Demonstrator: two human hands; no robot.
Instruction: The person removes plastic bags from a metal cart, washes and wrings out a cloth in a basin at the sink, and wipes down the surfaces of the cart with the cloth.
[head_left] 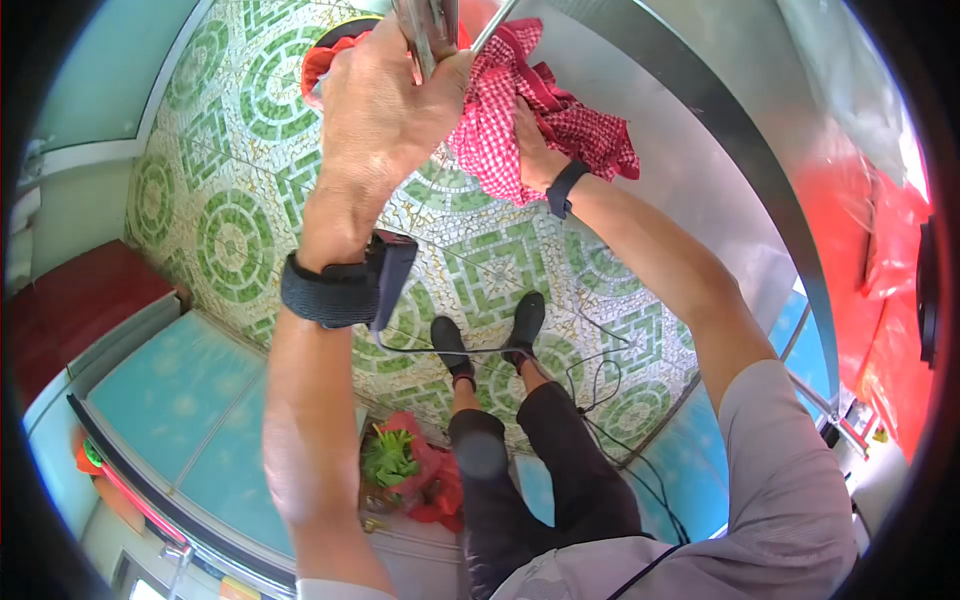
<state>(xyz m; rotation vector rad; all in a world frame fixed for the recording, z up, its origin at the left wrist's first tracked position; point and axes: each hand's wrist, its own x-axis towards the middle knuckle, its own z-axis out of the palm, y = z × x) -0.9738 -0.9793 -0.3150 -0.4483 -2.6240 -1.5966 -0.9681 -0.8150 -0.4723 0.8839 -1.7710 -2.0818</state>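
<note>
Hands number two, one left hand [375, 115] and one right hand [537, 158]. Wrist straps come to two as well: one wide strap [322, 293] and one narrow band [567, 188], plus one dark device [399, 268]. Of checked cloth [490, 130] there is one piece; of thick metal tube [440, 30], one; of thin rod [494, 26], one. Count two dark shoes [450, 342], two trouser legs [573, 450], two sleeves [785, 440] and one bunch of green leaves [390, 455]. The tangled cable [617, 388] cannot be counted by strands
</note>
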